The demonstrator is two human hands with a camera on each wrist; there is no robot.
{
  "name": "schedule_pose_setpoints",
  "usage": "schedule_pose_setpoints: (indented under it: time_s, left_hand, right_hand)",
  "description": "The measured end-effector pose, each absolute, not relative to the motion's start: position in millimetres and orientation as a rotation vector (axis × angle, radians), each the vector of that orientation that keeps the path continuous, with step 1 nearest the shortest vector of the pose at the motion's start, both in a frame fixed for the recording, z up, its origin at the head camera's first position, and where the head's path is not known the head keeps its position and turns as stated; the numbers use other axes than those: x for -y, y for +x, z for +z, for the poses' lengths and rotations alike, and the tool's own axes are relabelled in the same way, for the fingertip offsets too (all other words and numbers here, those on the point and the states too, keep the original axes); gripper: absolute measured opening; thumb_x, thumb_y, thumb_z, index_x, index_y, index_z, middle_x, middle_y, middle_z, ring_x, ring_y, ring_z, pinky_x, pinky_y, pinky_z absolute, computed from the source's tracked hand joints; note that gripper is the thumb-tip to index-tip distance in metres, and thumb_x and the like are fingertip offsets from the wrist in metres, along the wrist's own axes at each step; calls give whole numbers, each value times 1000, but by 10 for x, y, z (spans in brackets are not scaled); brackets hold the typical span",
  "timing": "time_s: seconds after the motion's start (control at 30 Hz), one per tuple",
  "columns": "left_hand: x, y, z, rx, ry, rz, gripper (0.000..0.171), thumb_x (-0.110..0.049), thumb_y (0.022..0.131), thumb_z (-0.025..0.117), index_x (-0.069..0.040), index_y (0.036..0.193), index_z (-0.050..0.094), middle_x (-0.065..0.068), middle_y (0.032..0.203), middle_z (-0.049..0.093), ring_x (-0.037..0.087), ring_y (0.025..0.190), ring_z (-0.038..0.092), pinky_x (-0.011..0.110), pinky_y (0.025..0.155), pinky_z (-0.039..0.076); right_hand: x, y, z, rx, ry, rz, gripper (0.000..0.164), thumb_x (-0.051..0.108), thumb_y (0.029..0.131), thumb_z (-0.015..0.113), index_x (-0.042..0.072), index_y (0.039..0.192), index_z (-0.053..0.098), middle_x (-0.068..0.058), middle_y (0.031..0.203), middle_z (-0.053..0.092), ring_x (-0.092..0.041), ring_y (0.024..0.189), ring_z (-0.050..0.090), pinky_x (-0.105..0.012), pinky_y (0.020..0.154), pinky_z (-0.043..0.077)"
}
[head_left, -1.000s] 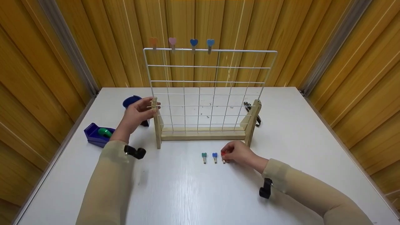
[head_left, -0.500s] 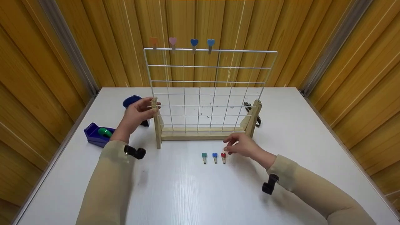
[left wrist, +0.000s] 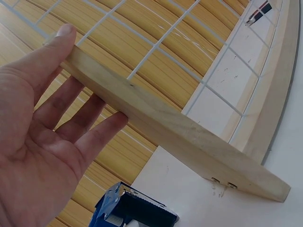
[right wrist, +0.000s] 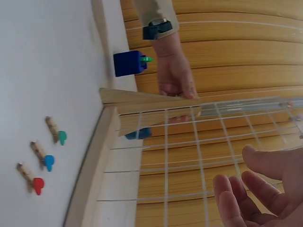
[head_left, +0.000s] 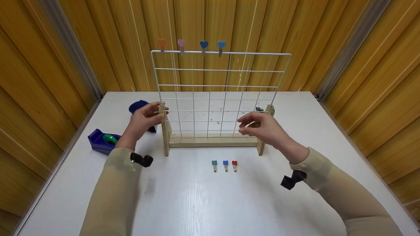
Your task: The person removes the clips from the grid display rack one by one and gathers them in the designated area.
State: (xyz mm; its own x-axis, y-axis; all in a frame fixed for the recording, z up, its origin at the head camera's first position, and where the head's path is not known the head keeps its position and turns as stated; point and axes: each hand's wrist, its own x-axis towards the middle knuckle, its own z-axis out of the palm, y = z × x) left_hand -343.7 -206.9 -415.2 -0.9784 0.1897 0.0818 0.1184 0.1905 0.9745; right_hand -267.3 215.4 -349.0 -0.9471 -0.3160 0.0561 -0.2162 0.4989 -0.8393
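My left hand (head_left: pixel 141 117) grips the left wooden upright (left wrist: pixel 180 127) of a rack, thumb on one side and fingers on the other. The upright carries a white wire grid (head_left: pixel 256 53). My right hand (head_left: pixel 265 128) hovers before the grid's lower right, fingers loosely bent, nothing between them. On the table in front of the rack lie three small heart-topped clothespins: green (head_left: pixel 214 163), blue (head_left: pixel 225 163) and red (head_left: pixel 234 163). Along the grid's top wire are clipped an orange clothespin (head_left: pixel 161 43), a pink one (head_left: pixel 181 43), a dark blue one (head_left: pixel 203 44) and a light blue one (head_left: pixel 221 44).
A purple tape dispenser (head_left: pixel 98 146) with a green roll stands left of the rack. Behind my left hand is a dark blue object (head_left: pixel 137 105), partly hidden. A black item (head_left: pixel 259 109) lies behind the rack's right post. Wood-patterned walls (head_left: pixel 210 19) enclose the white table (head_left: pixel 183 196).
My right hand has left the red clothespin on the table and risen up and away to the grid's lower right. The left hand stays at the upright.
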Motion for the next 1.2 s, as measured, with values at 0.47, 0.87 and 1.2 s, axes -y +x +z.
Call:
schedule_pose_setpoints:
  time_s: [0.47,0.87,1.2]
  left_hand:
    - [2070,-3421,-4175,-2397,291,1939,58,-30,96,75,-20,149,54,6,142,65,18,127,62,21,97,57]
    - [2072,-3431,-4150,-2386,302,1932,61,-33,96,74,-20,151,51,6,144,63,21,132,60,23,100,56]
    - [2088,-3441,-4162,-2399,289,1905,60,-40,94,75,-29,149,53,2,145,63,20,135,59,27,104,55]
  right_hand:
    - [-1909,-2682,-2531,-2715,-796,-1704,29,10,95,73,4,124,70,-10,116,73,-14,101,69,-21,88,58]
    - [-1623,-3100,-1897,-2774,-963,-1881,30,4,92,74,1,121,69,3,108,73,-12,100,67,-24,94,54]
    - [-1498,-3443,-1695,-2901,-745,-1586,33,20,95,75,6,125,70,3,111,73,-7,100,66,-22,94,54]
